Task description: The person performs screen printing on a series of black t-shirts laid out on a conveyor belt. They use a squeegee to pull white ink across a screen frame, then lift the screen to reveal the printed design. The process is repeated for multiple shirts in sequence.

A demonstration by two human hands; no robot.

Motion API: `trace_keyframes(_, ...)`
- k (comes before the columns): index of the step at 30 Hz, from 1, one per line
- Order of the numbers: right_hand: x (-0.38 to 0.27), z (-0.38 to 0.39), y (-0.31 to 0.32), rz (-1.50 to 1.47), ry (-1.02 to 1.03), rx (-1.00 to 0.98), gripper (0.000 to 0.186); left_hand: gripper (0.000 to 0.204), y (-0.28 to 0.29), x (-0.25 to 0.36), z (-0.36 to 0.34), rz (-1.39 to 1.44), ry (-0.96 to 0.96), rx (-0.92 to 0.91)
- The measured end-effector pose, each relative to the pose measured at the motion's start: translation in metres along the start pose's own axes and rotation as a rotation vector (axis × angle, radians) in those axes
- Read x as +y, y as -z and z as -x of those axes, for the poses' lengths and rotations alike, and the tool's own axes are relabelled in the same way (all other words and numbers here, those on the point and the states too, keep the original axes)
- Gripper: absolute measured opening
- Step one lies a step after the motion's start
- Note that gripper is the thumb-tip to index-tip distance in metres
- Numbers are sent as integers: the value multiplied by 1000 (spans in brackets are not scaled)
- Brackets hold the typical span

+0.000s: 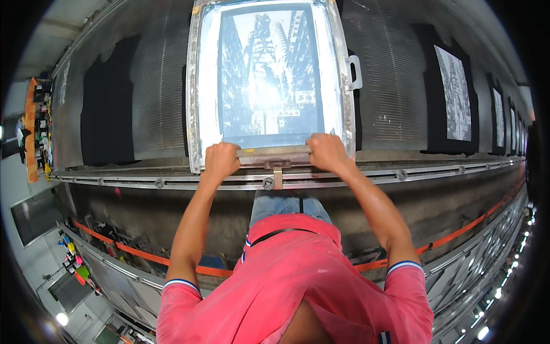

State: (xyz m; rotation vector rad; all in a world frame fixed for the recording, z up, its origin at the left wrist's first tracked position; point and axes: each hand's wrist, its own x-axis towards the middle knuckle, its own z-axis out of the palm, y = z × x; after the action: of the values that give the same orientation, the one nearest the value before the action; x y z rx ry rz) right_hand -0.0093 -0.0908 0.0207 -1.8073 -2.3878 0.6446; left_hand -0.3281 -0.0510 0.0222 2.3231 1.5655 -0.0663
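Observation:
My left hand (222, 160) and my right hand (327, 152) are closed around the two ends of a long squeegee bar (269, 151) at the near edge of a screen-printing frame (195, 86). The frame holds a pale mesh with a grey city street picture (258, 63), with a bright glare at its middle. A white handle (354, 72) is on the frame's right side. Below the bar, a brown bracket (278, 172) sits at the metal rail (366, 180). Black fabric shows at both sides beneath the frame.
A plain black shirt (106, 103) lies on the long metal printing table (154, 86) to the left. Black shirts with grey prints (452, 92) line it to the right. Behind me run an orange rail (137, 254) and metal racks (464, 269). Coloured items (77, 266) hang at the far left.

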Motion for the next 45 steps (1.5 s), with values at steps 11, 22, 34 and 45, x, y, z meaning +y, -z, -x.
trace_keyframes(11,31,-123,140,-212,-288,-771,39,22,98,-24,-167,481,28,-922)
trace_keyframes(22,375,-748,267,120,-111,1,39,25,198,-130,-865,-94,-67,31)
trace_keyframes(34,481,-967,88,254,-10,176,27,32,30,-272,-1060,-151,-111,239)
trace_keyframes(45,188,-544,-126,26,66,144,16,39,-117,-286,-519,4,-117,162)
